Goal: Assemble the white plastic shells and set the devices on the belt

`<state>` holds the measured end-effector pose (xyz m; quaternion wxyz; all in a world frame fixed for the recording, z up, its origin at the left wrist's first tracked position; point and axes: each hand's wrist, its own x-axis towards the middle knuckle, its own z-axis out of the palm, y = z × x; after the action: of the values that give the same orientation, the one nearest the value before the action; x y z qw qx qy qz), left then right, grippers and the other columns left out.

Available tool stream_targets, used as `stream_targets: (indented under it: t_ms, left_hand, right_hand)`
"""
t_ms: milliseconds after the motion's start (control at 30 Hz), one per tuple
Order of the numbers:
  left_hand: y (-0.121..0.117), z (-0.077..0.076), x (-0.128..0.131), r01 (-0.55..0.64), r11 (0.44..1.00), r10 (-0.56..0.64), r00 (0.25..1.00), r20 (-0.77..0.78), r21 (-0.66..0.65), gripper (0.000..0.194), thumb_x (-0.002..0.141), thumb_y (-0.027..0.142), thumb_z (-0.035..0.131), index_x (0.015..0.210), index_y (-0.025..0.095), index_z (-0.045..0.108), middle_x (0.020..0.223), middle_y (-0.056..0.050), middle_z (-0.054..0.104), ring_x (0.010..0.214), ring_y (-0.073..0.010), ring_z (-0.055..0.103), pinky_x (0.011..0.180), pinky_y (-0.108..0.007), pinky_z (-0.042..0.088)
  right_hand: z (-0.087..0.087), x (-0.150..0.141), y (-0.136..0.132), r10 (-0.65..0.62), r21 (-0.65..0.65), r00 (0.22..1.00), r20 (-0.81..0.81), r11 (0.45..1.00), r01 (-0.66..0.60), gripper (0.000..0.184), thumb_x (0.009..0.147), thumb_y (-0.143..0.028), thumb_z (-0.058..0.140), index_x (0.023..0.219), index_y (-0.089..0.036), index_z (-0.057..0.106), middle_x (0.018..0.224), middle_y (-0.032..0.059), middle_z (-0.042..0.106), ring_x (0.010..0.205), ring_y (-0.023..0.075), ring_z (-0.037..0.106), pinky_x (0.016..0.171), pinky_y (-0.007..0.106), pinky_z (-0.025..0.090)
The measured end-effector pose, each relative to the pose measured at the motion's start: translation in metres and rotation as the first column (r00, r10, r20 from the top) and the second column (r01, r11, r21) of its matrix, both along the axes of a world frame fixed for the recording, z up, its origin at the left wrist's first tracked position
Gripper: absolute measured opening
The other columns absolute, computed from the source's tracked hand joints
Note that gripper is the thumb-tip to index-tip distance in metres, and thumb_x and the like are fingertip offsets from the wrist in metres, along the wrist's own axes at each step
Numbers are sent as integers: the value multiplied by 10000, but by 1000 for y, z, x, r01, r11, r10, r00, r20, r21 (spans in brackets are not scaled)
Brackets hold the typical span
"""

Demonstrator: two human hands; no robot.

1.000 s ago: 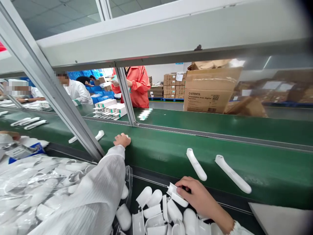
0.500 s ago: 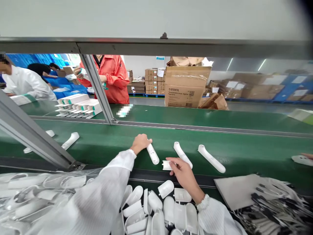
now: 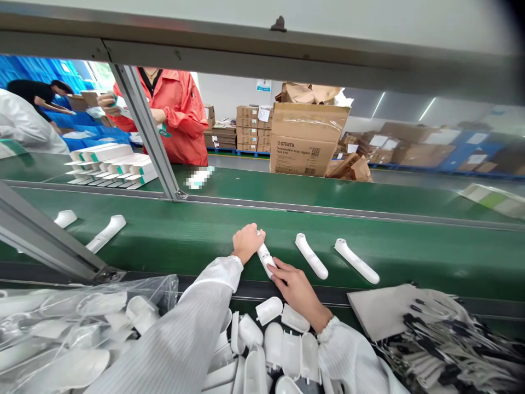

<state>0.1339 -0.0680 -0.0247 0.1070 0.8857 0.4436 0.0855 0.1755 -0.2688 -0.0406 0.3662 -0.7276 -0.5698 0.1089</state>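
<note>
My left hand (image 3: 248,242) is closed around the upper end of a white handheld thermometer (image 3: 264,255) on the green conveyor belt. The thermometer slants toward me. At its lower end, my right hand (image 3: 296,287) presses its fingers on the tip, where the small white battery cover is mostly hidden under them. To the right lie two more white thermometers, a nearer one (image 3: 311,257) and a farther one (image 3: 356,261). Below my hands is a heap of loose white covers (image 3: 273,342).
A clear plastic bag (image 3: 82,323) of white parts lies at left, and a bundle of cables (image 3: 447,339) at right. Metal posts (image 3: 143,131) frame the belt. Across it are white boxes (image 3: 118,161), a large carton (image 3: 305,137) and a person in red (image 3: 180,117).
My right hand has carried the small white cover up and left onto the thermometer's lower end. My left hand keeps its hold. The camera view has tilted down and shifted slightly.
</note>
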Motion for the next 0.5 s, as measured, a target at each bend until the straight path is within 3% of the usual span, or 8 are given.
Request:
stream_targets:
  t_ms: [167, 367, 500]
  left_hand:
    - [-7, 0, 9, 54, 999, -54, 999, 10, 4, 337, 918, 463, 399, 957, 223, 633, 997, -92, 699, 912, -272, 677, 760, -354, 492]
    - [-21, 3, 21, 139, 990, -139, 990, -4, 26, 331, 911, 419, 410, 972, 202, 653, 1013, -99, 700, 921, -270, 675, 774, -359, 501]
    - [-23, 5, 14, 244, 970, -244, 970, 1, -3, 480, 931, 573, 347, 922, 220, 672, 975, -84, 705, 927, -264, 667, 792, -361, 506]
  right_hand:
    - [-2, 10, 1, -43, -21, 984, 175, 999, 48, 383, 917, -147, 563, 1264, -277, 660, 1354, 56, 604, 1235, 252, 587, 1045, 419, 486]
    - [-11, 27, -8, -56, -54, 979, 196, 996, 68, 357, 943, -186, 545, 1256, -311, 662, 1341, 30, 615, 1246, 253, 576, 1045, 443, 488]
    - [-15, 32, -22, -87, 74, 972, 219, 995, 73, 304, 945, -296, 554, 1215, -287, 694, 1311, 50, 645, 1262, 298, 547, 1038, 512, 484]
